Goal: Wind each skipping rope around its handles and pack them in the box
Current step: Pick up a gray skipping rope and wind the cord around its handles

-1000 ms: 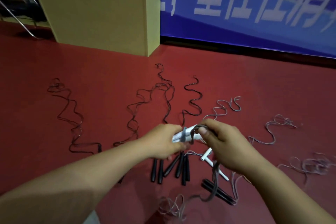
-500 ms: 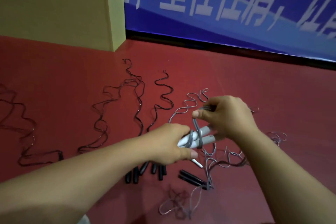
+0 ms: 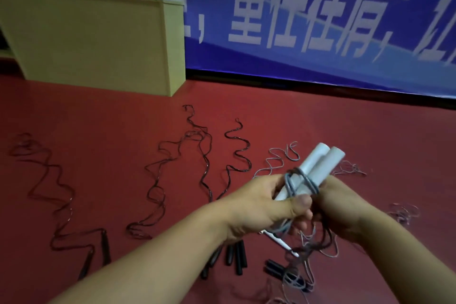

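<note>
The left hand [image 3: 269, 207] is closed around the lower part of the two white handles [image 3: 318, 168], thumb pressing on the grey rope [image 3: 299, 181] wound there. The right hand [image 3: 343, 207] holds the loose rope below, fingers closed. To wind well, I think each turn should lie tight beside the last one, handles kept parallel. The handles are above the floor [image 3: 320, 118], their long axis pointing up and right. The box [image 3: 98, 42] stands far left.
</note>
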### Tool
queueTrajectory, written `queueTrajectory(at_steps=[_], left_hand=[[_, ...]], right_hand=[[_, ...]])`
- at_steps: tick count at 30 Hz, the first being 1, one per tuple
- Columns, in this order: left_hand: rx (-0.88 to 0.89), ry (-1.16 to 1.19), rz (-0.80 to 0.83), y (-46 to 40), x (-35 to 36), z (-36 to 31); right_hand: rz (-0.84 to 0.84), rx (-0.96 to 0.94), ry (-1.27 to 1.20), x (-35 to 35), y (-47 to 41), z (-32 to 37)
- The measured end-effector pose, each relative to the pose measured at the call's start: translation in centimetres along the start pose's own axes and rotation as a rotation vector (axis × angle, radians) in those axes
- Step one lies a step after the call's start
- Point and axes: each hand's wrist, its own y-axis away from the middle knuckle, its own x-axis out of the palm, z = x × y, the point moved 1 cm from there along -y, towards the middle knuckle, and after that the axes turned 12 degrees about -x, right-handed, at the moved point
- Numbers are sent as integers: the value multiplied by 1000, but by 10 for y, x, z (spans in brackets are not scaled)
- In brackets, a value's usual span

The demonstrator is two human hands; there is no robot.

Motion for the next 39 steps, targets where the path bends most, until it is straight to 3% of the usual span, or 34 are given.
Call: queueTrajectory(at_steps=[4,10,15,22,27,39], left_hand=[[-83,106,-130,6,-23,6],[-132,73,-389,30,-47,22],[-159,-6,-554,46,-56,32],[-182,-110,-599,56,-75,41],[-177,-187,-639,56,-86,44],[-225,-365,-636,51,-95,44]], right_hand=[[-75,-11,22,21,-5,-5],[65,-88,303,52,-6,11],[214,-85,379,75,-4,12],[195,-36,547,86,-10,18],[266,-154,595,90,-12,26],[135,-389,661,94,-13,35]])
